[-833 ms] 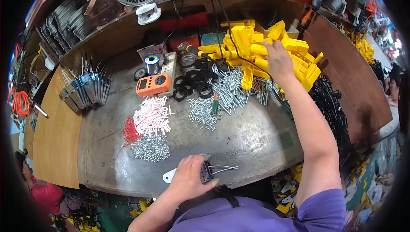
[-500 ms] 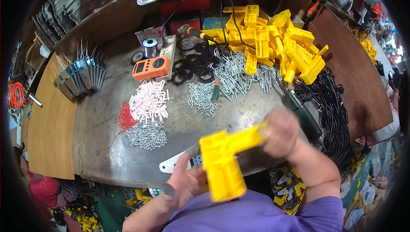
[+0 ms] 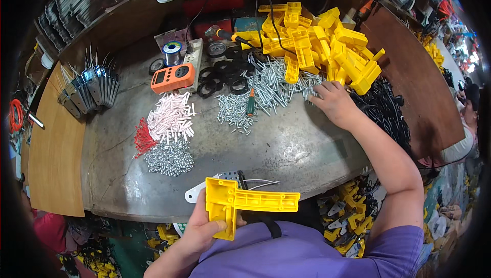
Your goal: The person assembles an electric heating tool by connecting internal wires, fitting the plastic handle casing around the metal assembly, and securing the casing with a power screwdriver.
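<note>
My left hand (image 3: pixel 199 229) grips a yellow plastic housing half (image 3: pixel 266 200) near the table's front edge. Its hollow, ribbed inside faces up, with the long arm pointing right. Just behind it lies a silver metal plate (image 3: pixel 194 194) with a dark perforated part (image 3: pixel 234 176) and thin white wires (image 3: pixel 262 181); the housing hides some of it. My right hand (image 3: pixel 337 105) reaches over the right end of a pile of long silver screws (image 3: pixel 273 86), fingers apart and bent down at the screws. No held object shows in it.
Yellow housings (image 3: pixel 353 55) are heaped at the back right, beside black cables (image 3: pixel 391 114). A green-handled screwdriver (image 3: pixel 250 103) lies among shorter screws (image 3: pixel 232 111). Pale pink sleeves (image 3: pixel 171 114), red pieces (image 3: pixel 144 139), small metal parts (image 3: pixel 169 157) and an orange meter (image 3: pixel 173 78) occupy the left.
My right hand has let go of the yellow housing and moved up to the screws. My left hand now holds the housing, turned hollow side up with its arm level.
</note>
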Demonstrator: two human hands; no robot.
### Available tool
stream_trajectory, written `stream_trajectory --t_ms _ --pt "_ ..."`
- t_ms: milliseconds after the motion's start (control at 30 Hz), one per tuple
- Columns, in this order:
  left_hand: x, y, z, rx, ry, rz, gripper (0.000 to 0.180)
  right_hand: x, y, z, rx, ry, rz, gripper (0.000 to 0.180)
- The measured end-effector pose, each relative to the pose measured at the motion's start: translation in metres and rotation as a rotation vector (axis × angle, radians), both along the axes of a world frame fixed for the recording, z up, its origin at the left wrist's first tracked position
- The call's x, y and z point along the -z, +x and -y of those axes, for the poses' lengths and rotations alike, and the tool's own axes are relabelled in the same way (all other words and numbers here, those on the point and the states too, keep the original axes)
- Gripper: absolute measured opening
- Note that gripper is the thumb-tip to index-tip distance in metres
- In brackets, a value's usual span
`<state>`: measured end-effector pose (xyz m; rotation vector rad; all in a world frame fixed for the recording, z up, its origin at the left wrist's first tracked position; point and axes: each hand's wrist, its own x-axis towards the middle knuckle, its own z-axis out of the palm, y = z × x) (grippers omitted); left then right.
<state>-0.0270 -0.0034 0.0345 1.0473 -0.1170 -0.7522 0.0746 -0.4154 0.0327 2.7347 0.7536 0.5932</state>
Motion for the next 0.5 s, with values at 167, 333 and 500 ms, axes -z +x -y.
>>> stream_trajectory --t_ms 167,333,500 --pt "0.009 -0.006 0.001 0.014 -0.069 -0.09 0.071 0.014 0.026 -0.006 -0.073 -0.066 -0.148 0.015" --pt "0.002 -0.009 -0.003 0.014 -0.009 -0.074 0.071 0.01 0.031 -0.016 -0.077 0.116 -0.252 0.026" --pt "-0.001 -0.012 -0.002 -0.003 0.008 -0.079 0.073 0.007 0.031 -0.028 -0.061 0.147 -0.302 0.028"
